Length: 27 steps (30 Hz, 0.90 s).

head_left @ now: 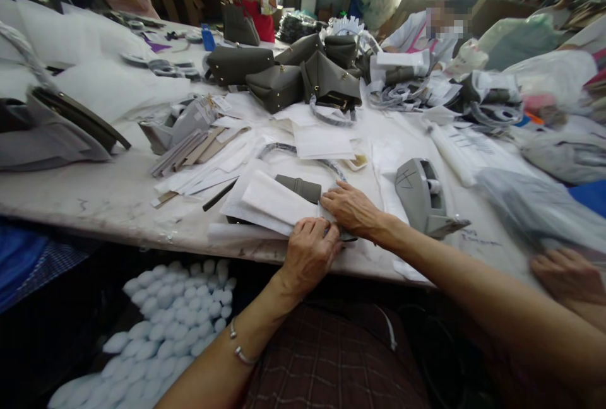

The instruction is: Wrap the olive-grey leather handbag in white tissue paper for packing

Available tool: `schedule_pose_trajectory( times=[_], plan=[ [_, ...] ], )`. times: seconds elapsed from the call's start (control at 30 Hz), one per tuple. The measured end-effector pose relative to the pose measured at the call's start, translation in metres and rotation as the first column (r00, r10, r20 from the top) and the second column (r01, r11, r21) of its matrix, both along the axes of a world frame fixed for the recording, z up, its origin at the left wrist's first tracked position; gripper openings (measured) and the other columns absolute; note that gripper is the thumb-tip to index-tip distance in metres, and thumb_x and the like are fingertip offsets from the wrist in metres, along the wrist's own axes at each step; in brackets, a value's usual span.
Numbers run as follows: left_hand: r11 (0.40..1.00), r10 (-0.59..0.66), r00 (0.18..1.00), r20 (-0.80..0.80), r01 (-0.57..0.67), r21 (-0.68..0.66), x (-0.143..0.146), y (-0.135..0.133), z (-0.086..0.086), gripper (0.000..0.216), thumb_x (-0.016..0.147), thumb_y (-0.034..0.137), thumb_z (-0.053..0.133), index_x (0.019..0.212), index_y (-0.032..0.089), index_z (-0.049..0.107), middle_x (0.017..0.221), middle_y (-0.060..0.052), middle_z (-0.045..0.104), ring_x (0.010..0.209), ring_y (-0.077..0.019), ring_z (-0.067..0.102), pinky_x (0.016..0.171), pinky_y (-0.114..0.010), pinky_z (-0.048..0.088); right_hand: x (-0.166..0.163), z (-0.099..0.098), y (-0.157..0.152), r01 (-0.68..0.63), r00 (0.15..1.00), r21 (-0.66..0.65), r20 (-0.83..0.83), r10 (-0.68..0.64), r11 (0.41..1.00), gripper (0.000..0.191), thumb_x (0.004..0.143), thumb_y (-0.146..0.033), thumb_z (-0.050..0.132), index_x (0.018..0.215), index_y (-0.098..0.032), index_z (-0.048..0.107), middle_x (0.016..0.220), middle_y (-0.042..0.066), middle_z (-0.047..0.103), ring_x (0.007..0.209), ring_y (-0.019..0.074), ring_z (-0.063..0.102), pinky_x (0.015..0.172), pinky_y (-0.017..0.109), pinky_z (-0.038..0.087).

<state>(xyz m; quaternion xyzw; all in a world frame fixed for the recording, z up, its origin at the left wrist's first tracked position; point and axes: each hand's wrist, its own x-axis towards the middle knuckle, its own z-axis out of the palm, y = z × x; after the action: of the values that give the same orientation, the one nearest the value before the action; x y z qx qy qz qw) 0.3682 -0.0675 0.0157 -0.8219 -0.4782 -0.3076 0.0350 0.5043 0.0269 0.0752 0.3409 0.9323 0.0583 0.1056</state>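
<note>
Here, my left hand (310,254) pinches the near edge of a white sheet of wrapping paper (277,202) at the table's rim, fingers curled shut on it. My right hand (353,210) lies flat, fingers spread, touching the paper beside a small olive-grey leather strap piece (299,187) half wrapped in it. A grey plastic tape dispenser (421,197) stands just right of my right hand.

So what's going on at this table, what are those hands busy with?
A person at a long white table is working on a small grey strap piece partly covered by white paper. The left hand presses the paper's near edge; the right hand rests beside the strap. A grey tape dispenser stands to the right, finished grey handbags are piled further back, and other people work across the table.
</note>
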Motion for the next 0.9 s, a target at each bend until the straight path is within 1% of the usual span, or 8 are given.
schedule_pose_trajectory(
  times=[0.1,0.23,0.37,0.43,0.53,0.63,0.73,0.9],
  plan=[
    [1.000,0.003,1.000,0.005,-0.003,0.011,0.000,0.000,0.000,0.021,0.090,0.031,0.065,0.106,0.018,0.060,0.099,-0.007,0.063,0.093,-0.0250,0.058,0.085,-0.039,0.048,-0.003,0.005,0.002,0.016,0.997,-0.016,0.071,-0.015,1.000,0.023,0.094,-0.012,0.046,0.102,-0.010,0.067,0.100,0.016,0.072,0.095,0.0257,0.068,0.106,0.042,0.035],
    [1.000,-0.001,1.000,0.006,0.001,0.022,0.000,0.000,-0.001,0.026,0.090,0.031,0.066,0.111,0.017,0.059,0.100,-0.007,0.063,0.093,-0.0244,0.058,0.087,-0.039,0.047,0.003,0.005,0.005,0.107,0.992,-0.094,0.074,-0.100,0.990,0.030,0.095,-0.012,0.042,0.116,-0.010,0.063,0.103,0.015,0.072,0.096,0.0255,0.069,0.091,0.035,0.045],
    [1.000,-0.008,1.000,0.001,0.008,0.015,0.000,-0.001,-0.002,0.027,0.089,0.031,0.067,0.111,0.017,0.060,0.101,-0.007,0.063,0.094,-0.0248,0.057,0.087,-0.039,0.047,0.021,0.002,0.006,0.026,0.999,-0.131,-0.035,-0.031,0.991,0.047,0.095,-0.009,0.041,0.139,-0.018,0.052,0.127,0.014,0.065,0.115,0.0228,0.062,0.101,0.036,0.040],
    [1.000,-0.005,1.000,-0.001,0.005,0.013,0.000,-0.001,-0.001,0.027,0.090,0.032,0.067,0.111,0.017,0.060,0.101,-0.007,0.063,0.094,-0.0250,0.057,0.087,-0.039,0.047,0.025,0.002,0.006,-0.016,0.999,-0.134,-0.053,0.009,0.991,0.052,0.095,-0.009,0.039,0.144,-0.024,0.047,0.131,0.014,0.061,0.116,0.0235,0.060,0.103,0.040,0.039],
    [1.000,0.002,1.000,-0.011,-0.002,0.021,-0.001,-0.001,-0.001,0.027,0.090,0.032,0.066,0.112,0.017,0.060,0.101,-0.008,0.063,0.094,-0.0253,0.058,0.086,-0.040,0.048,0.021,0.003,0.005,0.030,0.999,-0.145,-0.030,-0.035,0.989,0.045,0.097,-0.016,0.043,0.141,-0.026,0.052,0.126,0.014,0.063,0.111,0.0260,0.062,0.099,0.043,0.041],
    [1.000,0.003,1.000,-0.018,-0.003,0.028,-0.001,0.000,0.000,0.027,0.092,0.032,0.064,0.114,0.017,0.060,0.102,-0.009,0.063,0.095,-0.0250,0.058,0.086,-0.040,0.048,0.014,0.002,0.006,0.089,0.994,-0.161,-0.050,-0.098,0.983,0.038,0.096,-0.020,0.048,0.132,-0.025,0.060,0.135,0.014,0.058,0.125,0.0295,0.054,0.108,0.049,0.034],
    [1.000,0.002,1.000,-0.013,-0.002,0.023,-0.001,0.001,0.000,0.027,0.092,0.032,0.063,0.114,0.018,0.059,0.102,-0.009,0.063,0.096,-0.0248,0.058,0.087,-0.040,0.048,0.011,-0.003,0.008,0.103,0.987,-0.197,-0.101,-0.125,0.975,0.042,0.094,-0.016,0.047,0.134,-0.023,0.058,0.145,0.013,0.051,0.140,0.0297,0.040,0.115,0.055,0.024],
    [0.999,0.013,0.999,-0.030,-0.012,0.046,0.000,0.002,0.000,0.026,0.092,0.031,0.062,0.115,0.018,0.059,0.101,-0.008,0.062,0.096,-0.0248,0.058,0.088,-0.040,0.048,0.009,-0.011,0.021,0.156,0.974,-0.243,-0.122,-0.189,0.958,0.048,0.089,-0.011,0.047,0.136,-0.017,0.054,0.140,0.015,0.057,0.138,0.0284,0.044,0.116,0.055,0.025]
  ],
)
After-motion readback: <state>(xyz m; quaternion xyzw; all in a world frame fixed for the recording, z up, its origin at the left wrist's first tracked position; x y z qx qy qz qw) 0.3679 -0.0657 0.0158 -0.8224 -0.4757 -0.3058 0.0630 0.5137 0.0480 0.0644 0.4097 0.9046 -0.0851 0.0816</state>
